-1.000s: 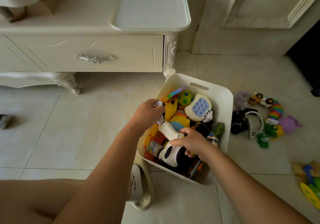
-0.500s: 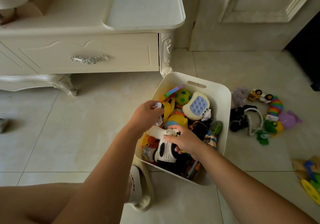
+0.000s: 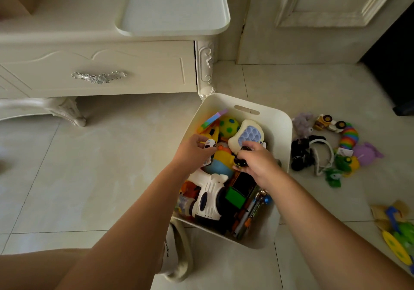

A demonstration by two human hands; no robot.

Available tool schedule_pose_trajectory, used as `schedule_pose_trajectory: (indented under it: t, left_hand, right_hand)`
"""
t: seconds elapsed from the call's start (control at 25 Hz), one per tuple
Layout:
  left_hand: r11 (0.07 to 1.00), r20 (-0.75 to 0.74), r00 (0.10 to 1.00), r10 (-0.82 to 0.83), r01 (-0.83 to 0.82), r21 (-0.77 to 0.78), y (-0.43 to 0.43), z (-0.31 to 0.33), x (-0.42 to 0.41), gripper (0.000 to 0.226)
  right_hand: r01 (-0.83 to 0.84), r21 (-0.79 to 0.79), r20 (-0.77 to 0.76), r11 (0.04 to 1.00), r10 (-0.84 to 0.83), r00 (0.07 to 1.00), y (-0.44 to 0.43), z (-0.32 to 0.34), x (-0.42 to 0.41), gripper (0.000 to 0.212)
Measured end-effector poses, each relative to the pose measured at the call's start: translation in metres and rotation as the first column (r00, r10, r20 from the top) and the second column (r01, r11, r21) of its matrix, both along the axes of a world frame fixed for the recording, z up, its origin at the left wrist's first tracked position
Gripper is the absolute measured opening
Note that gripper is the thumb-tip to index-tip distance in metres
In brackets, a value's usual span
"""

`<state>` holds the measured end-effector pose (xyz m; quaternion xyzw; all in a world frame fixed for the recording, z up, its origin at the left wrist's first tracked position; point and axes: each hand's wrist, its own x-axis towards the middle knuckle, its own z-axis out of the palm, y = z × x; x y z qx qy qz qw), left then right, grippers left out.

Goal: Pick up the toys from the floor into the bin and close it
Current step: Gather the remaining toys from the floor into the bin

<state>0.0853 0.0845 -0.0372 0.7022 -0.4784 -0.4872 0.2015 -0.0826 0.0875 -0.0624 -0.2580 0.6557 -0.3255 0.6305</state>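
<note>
A white plastic bin (image 3: pixel 277 119) sits open on the tiled floor (image 3: pixel 112 166), packed nearly to its rim with toys: a spotted yellow ball (image 3: pixel 229 126), a cream push-bubble game (image 3: pixel 247 136), a yellow duck figure (image 3: pixel 220 157), and a large white toy vehicle (image 3: pixel 209 200) lying along the near side. Both of the person's hands are over the bin. The left hand (image 3: pixel 192 149) is curled around a small white toy car (image 3: pixel 210 144). The right hand (image 3: pixel 257 162) is closed on a small dark toy (image 3: pixel 240 161), though what it is cannot be made out. A moment ago the right hand was pressed down on the white toy vehicle; it has since let go of that and shifted toward the middle of the bin, so the vehicle appears settled and the smaller pieces are likely being tucked in next. The job is far from finished: a cluster of toys (image 3: pixel 331 146) lies just beside the bin on the right, including a rainbow slinky-like toy (image 3: pixel 348 135) and a purple plush (image 3: pixel 367 152), and more coloured pieces (image 3: pixel 396 233) sit well apart near the right edge. No lid can be identified.
</note>
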Motion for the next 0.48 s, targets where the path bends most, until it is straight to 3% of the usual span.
schedule_pose_trajectory:
  t: [0.16, 0.36, 0.48]
  left_hand:
    - [1.000, 0.008, 1.000, 0.005, -0.005, -0.016, -0.014, -0.020, -0.019, 0.045]
    - [0.996, 0.040, 0.999, -0.017, 0.021, -0.086, -0.019, -0.037, -0.034, 0.055]
    - [0.993, 0.132, 0.989, -0.069, 0.082, -0.090, -0.018, -0.038, -0.038, 0.052]
  right_hand:
    - [-0.071, -0.173, -0.202, 0.982, 0.035, 0.979, -0.011, -0.010, 0.013, 0.068]
    - [-0.121, -0.218, -0.226, 0.969, 0.070, 0.972, -0.019, -0.014, 0.016, 0.052]
    - [-0.161, -0.209, -0.278, 0.965, 0.099, 0.955, -0.011, -0.011, 0.008, 0.054]
